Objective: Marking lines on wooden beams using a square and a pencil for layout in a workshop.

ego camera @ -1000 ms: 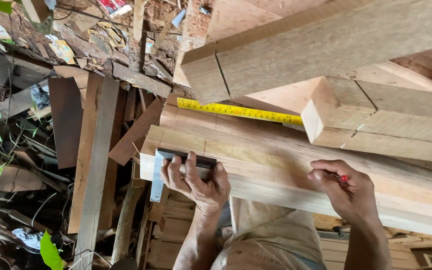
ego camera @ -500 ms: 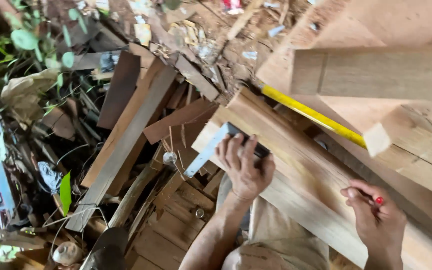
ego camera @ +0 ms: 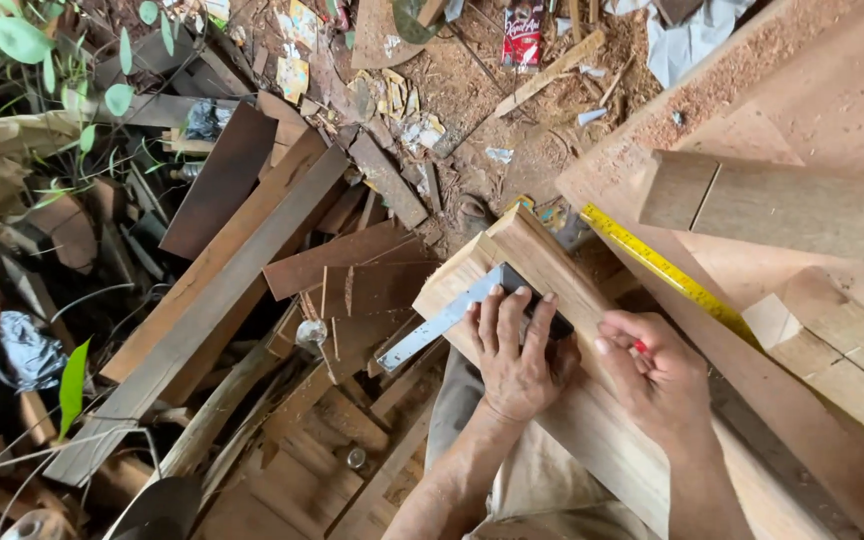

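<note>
My left hand presses flat on a try square with a steel blade and a dark stock, laid across the end of a long pale wooden board. Close beside it on the same board, my right hand is closed around a red pencil, its tip near the square's stock. A yellow tape measure lies stretched along the workbench just beyond the board.
A thick square timber and stacked planks lie on the sawdust-covered bench at right. Scrap boards, offcuts, litter and leafy plants cover the ground at left and above.
My right hand has moved along the board toward the left hand and now sits beside the square. The view has swung, turning the board diagonal.
</note>
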